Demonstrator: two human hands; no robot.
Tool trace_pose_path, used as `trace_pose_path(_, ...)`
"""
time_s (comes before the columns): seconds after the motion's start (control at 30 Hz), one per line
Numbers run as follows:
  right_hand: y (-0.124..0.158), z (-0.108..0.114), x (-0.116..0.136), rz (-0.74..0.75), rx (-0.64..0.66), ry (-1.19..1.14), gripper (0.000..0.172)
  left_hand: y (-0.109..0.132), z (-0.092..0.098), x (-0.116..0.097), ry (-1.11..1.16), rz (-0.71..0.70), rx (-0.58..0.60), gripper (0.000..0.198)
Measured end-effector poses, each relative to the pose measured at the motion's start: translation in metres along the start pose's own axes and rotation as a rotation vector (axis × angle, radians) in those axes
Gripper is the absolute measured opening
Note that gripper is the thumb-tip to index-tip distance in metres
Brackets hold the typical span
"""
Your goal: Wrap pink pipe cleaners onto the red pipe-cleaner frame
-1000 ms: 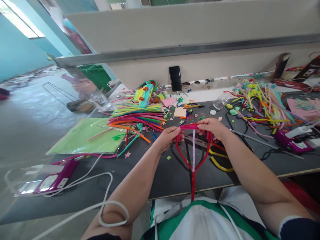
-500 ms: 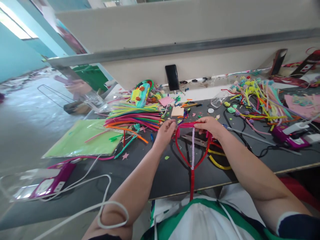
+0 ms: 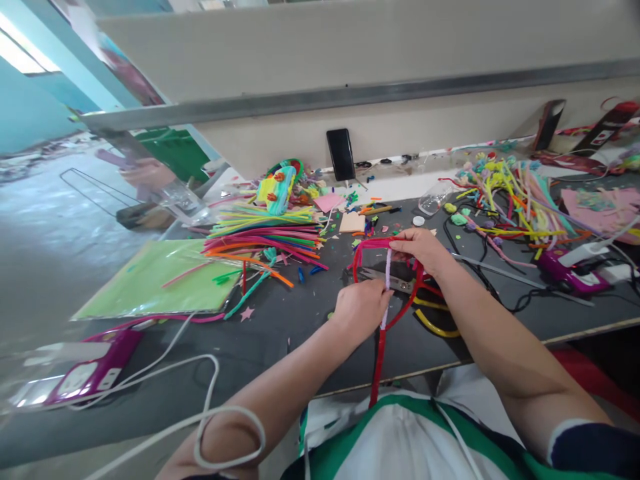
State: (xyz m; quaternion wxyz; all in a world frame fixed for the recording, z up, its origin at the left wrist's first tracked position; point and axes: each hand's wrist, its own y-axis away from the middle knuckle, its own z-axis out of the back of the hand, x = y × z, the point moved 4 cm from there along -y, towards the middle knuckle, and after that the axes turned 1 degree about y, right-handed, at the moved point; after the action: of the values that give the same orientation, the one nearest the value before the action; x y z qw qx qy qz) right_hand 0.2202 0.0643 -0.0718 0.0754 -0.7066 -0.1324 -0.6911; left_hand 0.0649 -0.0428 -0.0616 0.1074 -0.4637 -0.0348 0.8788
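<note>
Holding the looped red frame [image 3: 373,244] over the tabletop [image 3: 320,363], close to its near edge, I see fuzzy stems bent into two sides that narrow from a pinkish-red top bar to a point. From there a flat red tail [image 3: 379,363] runs down past the edge, and a slimmer lilac stem [image 3: 388,267] goes down the middle. My right hand [image 3: 416,248] is clamped on the bar where the lilac meets it. My left hand [image 3: 364,305] is pinched on the lilac stem lower down; half a second ago it was up by the bar's left end. I count one frame, two purple boxes [image 3: 570,273], one dark phone [image 3: 341,155], one pair of scissors [image 3: 400,284] below the frame and one white cap [image 3: 419,221].
</note>
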Motion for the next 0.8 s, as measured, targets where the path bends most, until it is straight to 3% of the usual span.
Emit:
trace_pose_path(0.1, 0.0, -0.004, -0.001, 0.005, -0.038, -0.014, 0.025, 0.0, -0.001, 0.001, -0.063, 0.047, 0.03, 0.014)
trace_pose_path(0.27, 0.0, -0.008, 0.0, 0.036, -0.104, -0.026, 0.021, 0.002, -0.006, -0.004, -0.528, 0.039, 0.184, 0.023)
trace_pose_path(0.37, -0.001, -0.007, -0.001, 0.023, -0.043, -0.039, 0.022, 0.0, 0.0, -0.003, -0.501, 0.014, 0.174, 0.024)
trace_pose_path(0.43, -0.001, -0.005, -0.001, -0.004, 0.003, -0.071, 0.024, -0.008, 0.014, 0.001, -0.37, -0.004, 0.039, 0.025)
trace_pose_path(0.53, 0.0, -0.005, 0.002, -0.023, 0.067, -0.113, 0.027, -0.023, 0.046, 0.012, -0.081, -0.038, -0.371, 0.029)
trace_pose_path(0.57, 0.001, -0.006, 0.003, -0.022, 0.089, -0.118, 0.027, -0.029, 0.053, 0.018, 0.033, -0.04, -0.424, 0.032)
trace_pose_path(0.6, 0.002, -0.008, 0.004, -0.018, 0.11, -0.12, 0.028, -0.035, 0.055, 0.025, 0.178, -0.018, -0.404, 0.036)
trace_pose_path(0.73, 0.005, -0.015, 0.004, -0.017, 0.187, -0.118, 0.03, -0.05, 0.042, 0.047, 0.75, 0.234, -0.087, 0.041)
trace_pose_path(0.8, 0.006, -0.016, 0.003, -0.037, 0.204, -0.141, 0.034, -0.048, 0.039, 0.051, 0.895, 0.315, -0.046, 0.039)
